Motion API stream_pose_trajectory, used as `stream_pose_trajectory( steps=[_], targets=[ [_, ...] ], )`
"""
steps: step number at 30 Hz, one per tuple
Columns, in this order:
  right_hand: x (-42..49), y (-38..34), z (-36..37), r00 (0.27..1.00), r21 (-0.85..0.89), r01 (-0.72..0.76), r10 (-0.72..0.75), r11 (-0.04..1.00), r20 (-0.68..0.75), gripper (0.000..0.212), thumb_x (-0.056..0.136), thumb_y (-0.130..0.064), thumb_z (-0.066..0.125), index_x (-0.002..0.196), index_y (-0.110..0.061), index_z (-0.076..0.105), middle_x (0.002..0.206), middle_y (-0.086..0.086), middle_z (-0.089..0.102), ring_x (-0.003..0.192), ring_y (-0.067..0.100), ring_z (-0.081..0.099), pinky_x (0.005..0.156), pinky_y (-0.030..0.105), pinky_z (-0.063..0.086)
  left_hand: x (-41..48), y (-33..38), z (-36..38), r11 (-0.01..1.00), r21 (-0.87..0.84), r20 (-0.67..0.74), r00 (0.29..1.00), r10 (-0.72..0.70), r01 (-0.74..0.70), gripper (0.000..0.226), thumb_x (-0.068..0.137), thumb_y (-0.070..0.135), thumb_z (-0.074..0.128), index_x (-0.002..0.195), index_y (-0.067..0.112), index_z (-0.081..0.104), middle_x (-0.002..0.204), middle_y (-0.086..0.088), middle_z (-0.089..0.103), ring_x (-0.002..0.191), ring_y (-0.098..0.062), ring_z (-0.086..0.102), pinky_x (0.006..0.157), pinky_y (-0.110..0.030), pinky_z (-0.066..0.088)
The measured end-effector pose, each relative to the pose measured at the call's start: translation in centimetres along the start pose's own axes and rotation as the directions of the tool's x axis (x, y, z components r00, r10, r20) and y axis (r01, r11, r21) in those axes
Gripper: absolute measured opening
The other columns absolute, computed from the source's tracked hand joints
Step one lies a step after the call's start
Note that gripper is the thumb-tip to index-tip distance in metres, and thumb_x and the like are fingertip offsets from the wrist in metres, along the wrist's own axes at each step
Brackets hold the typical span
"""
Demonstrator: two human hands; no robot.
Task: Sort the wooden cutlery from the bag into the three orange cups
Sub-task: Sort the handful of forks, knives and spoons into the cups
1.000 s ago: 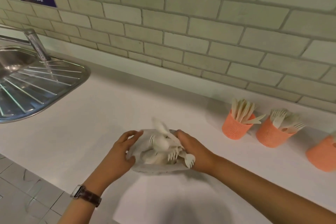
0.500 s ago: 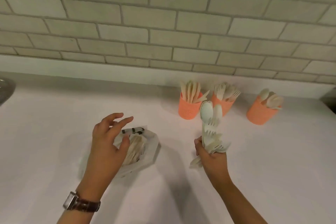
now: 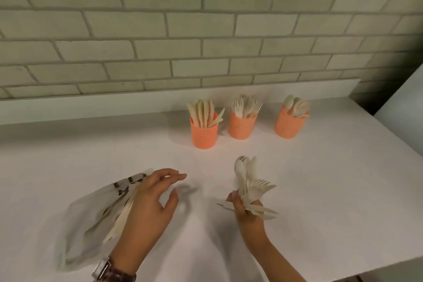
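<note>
Clamped in the right hand (image 3: 246,209): fanned wooden cutlery (image 3: 246,178), light, stiff, likely to slip. Beneath the slack, spread left hand (image 3: 146,208): bag (image 3: 87,224) with more. Best pinched singly by the handles.

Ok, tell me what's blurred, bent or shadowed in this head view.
Head view: the bag and left hand are motion-smeared; the orange cups look fairly sharp; the wide lens bows the brick wall; soft shadows lie on the counter left of the cups; no glare.
</note>
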State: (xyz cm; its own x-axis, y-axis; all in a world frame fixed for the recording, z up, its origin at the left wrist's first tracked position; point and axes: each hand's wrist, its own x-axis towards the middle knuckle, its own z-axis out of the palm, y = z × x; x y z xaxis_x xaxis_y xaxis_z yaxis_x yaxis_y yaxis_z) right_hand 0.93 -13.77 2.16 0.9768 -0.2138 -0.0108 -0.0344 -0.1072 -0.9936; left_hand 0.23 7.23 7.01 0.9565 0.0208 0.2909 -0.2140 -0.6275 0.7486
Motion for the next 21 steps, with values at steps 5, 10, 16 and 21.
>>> stream_pose_trajectory(
  steps=[5, 10, 16, 21],
  targets=[
    [-0.7, -2.6, 0.6, 0.995, 0.187, -0.097, 0.091, 0.978, 0.040, 0.023, 0.092, -0.017, 0.053, 0.082, 0.002, 0.058, 0.071, 0.001, 0.067, 0.072, 0.008, 0.062, 0.069, 0.015, 0.051, -1.1, 0.7, 3.3, 0.938, -0.186, 0.216, 0.944, -0.251, 0.292, 0.042, 0.088, 0.010, 0.060, 0.098, 0.051, 0.065, 0.109, 0.017, 0.062, 0.096, 0.001, 0.058, 0.089, -0.014, 0.045],
    [-1.2, -4.8, 2.1, 0.994, 0.252, -0.098, 0.082, 0.963, 0.071, 0.016, 0.093, -0.011, 0.052, 0.086, 0.000, 0.060, 0.079, -0.005, 0.061, 0.073, -0.001, 0.058, 0.068, 0.005, 0.043, -0.9, 2.5, 7.1, -0.080, -0.724, 0.590, 0.554, -0.587, 0.686, 0.032, 0.096, 0.027, 0.039, 0.113, 0.013, 0.063, 0.130, -0.008, 0.058, 0.113, -0.023, 0.055, 0.105, -0.041, 0.038],
    [-2.0, -5.5, 3.9, 0.981, 0.327, -0.179, 0.143, 0.928, 0.132, 0.031, 0.083, 0.003, 0.063, 0.106, -0.018, 0.061, 0.096, -0.014, 0.071, 0.088, -0.003, 0.067, 0.068, 0.006, 0.048, 0.8, 3.6, 6.1, -0.538, -0.661, 0.733, 0.601, -0.318, 0.523, 0.045, 0.086, 0.026, 0.042, 0.121, 0.007, 0.061, 0.135, -0.015, 0.054, 0.125, -0.034, 0.050, 0.103, -0.044, 0.043],
    [-1.6, -6.0, 4.1, 0.986, 0.352, -0.162, 0.141, 0.922, 0.083, 0.036, 0.081, 0.004, 0.066, 0.114, -0.006, 0.060, 0.111, 0.007, 0.069, 0.098, 0.010, 0.067, 0.072, 0.011, 0.053, 0.6, 5.0, 6.2, -0.373, -0.766, 0.643, 0.629, -0.437, 0.524, 0.033, 0.095, 0.012, 0.039, 0.115, 0.003, 0.063, 0.119, -0.019, 0.065, 0.095, -0.030, 0.068, 0.066, -0.037, 0.061]
  ],
)
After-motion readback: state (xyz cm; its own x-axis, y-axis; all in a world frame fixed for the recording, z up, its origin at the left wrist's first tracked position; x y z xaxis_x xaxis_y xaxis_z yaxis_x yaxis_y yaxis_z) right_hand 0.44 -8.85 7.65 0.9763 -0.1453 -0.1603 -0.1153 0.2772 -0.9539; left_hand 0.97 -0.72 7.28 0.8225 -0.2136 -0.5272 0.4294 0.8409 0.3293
